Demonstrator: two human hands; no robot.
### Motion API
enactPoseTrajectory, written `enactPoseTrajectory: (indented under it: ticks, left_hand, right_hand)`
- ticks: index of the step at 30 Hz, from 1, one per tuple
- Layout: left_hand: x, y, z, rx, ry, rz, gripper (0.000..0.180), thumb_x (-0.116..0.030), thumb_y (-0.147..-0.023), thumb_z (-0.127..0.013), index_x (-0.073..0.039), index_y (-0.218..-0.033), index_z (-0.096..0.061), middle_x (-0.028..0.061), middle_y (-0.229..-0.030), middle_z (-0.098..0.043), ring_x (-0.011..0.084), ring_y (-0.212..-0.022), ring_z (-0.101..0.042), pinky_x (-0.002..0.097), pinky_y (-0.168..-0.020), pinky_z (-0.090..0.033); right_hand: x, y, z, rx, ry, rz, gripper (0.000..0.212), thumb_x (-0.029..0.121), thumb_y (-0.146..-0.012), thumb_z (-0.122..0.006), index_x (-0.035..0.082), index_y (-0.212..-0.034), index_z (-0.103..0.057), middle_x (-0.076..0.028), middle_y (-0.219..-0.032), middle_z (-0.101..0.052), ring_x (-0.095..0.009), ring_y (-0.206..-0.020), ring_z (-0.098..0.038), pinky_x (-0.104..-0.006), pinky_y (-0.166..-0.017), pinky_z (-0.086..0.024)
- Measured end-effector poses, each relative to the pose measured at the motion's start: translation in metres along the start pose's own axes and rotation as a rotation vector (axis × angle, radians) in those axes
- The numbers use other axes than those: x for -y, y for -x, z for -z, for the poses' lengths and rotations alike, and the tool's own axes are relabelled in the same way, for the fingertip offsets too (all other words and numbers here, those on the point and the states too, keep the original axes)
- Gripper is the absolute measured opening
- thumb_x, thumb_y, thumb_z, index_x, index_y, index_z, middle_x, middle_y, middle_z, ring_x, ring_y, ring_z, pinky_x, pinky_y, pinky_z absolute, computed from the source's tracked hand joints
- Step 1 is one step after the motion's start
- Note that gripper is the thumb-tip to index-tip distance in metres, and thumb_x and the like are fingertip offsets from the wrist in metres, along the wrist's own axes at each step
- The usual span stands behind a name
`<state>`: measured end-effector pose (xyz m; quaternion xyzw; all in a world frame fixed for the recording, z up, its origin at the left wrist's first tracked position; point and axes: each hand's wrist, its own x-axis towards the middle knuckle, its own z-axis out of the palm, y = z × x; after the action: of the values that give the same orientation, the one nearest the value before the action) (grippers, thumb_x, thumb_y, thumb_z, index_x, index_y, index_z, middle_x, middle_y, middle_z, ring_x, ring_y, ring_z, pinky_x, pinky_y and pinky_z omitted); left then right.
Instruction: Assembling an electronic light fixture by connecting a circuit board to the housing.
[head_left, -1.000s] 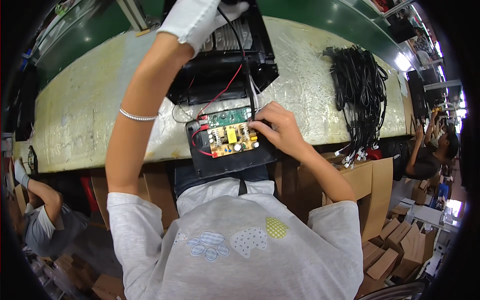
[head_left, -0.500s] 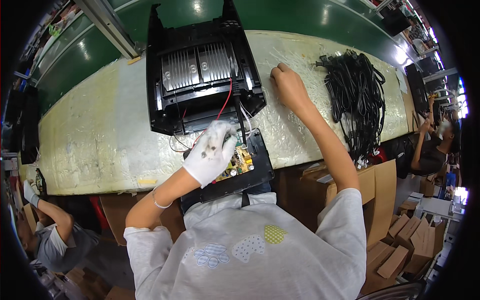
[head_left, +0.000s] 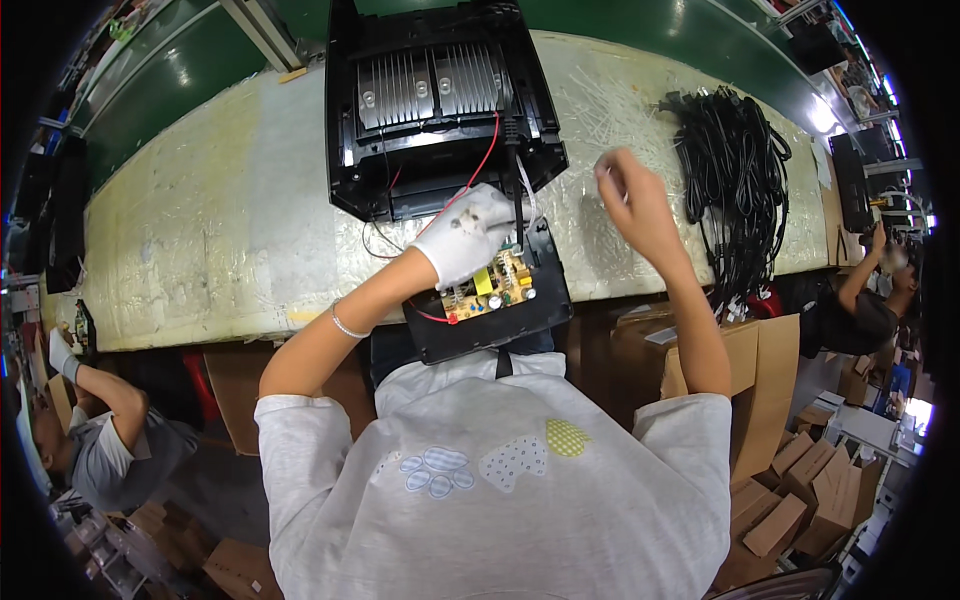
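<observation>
My left hand [head_left: 466,234], in a white glove, is closed round a black cable [head_left: 517,185] just above a circuit board [head_left: 492,287]. The tan board lies on a black panel [head_left: 545,285] close to my body. Red wire [head_left: 484,165] and white wires [head_left: 530,190] run past the glove toward a black housing [head_left: 345,150] with finned metal heat sinks [head_left: 440,88]. To the right of the housing, my bare right hand [head_left: 645,208] hovers over the table with curled fingers. What it pinches, if anything, cannot be made out.
Thin whitish strips like cable ties [head_left: 612,112] lie scattered beyond my right hand. A heap of bundled black cords [head_left: 735,170] sits on the right of the film-covered table [head_left: 190,220]. Open cardboard boxes [head_left: 765,385] stand below its edge. Other people work at both sides.
My right hand has drawn back from the scattered strips toward me and turned. My left hand has shifted slightly farther out along the cable. The whole view has shifted a little.
</observation>
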<state>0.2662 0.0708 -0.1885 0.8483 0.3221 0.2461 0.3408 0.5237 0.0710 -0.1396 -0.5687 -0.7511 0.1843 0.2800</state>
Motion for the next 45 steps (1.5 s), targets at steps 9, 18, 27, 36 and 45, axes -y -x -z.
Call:
enactPoseTrajectory:
  ticks: [9, 18, 27, 36, 45]
  left_hand:
    - [-0.028, -0.01, 0.009, -0.096, 0.182, 0.379, 0.029, -0.014, -0.083, -0.058, 0.005, -0.106, -0.059, 0.0196, -0.1, -0.063, 0.0339, -0.103, -0.06, 0.0384, -0.092, -0.047]
    - [-0.01, 0.003, 0.003, -0.189, -0.169, 0.076, 0.011, -0.014, -0.082, -0.062, -0.004, -0.086, -0.064, 0.0089, -0.085, -0.062, 0.0254, -0.088, -0.061, 0.0337, -0.08, -0.049]
    - [-0.023, 0.004, 0.018, -0.291, -0.005, 0.209, 0.016, -0.017, -0.082, -0.065, -0.002, -0.086, -0.066, 0.0105, -0.098, -0.064, 0.0262, -0.095, -0.063, 0.0338, -0.086, -0.049]
    - [-0.035, 0.003, 0.021, -0.375, 0.171, -0.112, 0.005, -0.003, -0.082, -0.066, -0.003, -0.087, -0.065, 0.0081, -0.095, -0.062, 0.0228, -0.089, -0.063, 0.03, -0.078, -0.052]
    - [-0.024, -0.001, 0.009, -0.377, -0.131, -0.324, 0.033, 0.006, -0.075, -0.061, -0.009, -0.104, -0.064, 0.0074, -0.101, -0.061, 0.0258, -0.089, -0.063, 0.0333, -0.077, -0.054]
  right_hand:
    - [0.02, 0.018, -0.044, 0.341, -0.581, -0.138, 0.015, 0.012, -0.096, -0.057, -0.002, -0.097, -0.06, -0.001, -0.082, -0.06, -0.005, -0.075, -0.05, -0.0233, -0.065, -0.043]
    - [0.036, 0.028, -0.029, 0.225, -0.089, 0.084, 0.012, 0.005, -0.087, -0.062, -0.002, -0.097, -0.059, -0.007, -0.086, -0.061, -0.015, -0.073, -0.056, -0.0274, -0.064, -0.046]
    - [0.057, 0.02, -0.036, -0.103, 0.332, 0.838, 0.021, 0.002, -0.074, -0.064, -0.001, -0.093, -0.058, -0.015, -0.12, -0.063, -0.028, -0.092, -0.063, -0.0375, -0.078, -0.052]
    - [0.043, 0.03, -0.068, -0.282, 0.134, 0.467, 0.021, -0.007, -0.073, -0.067, -0.002, -0.093, -0.061, -0.014, -0.098, -0.061, -0.028, -0.08, -0.06, -0.0359, -0.071, -0.05]
    - [0.041, 0.032, -0.056, -0.224, -0.191, 0.283, 0.014, -0.005, -0.081, -0.067, -0.001, -0.094, -0.063, -0.01, -0.087, -0.058, -0.019, -0.071, -0.056, -0.0287, -0.061, -0.045]
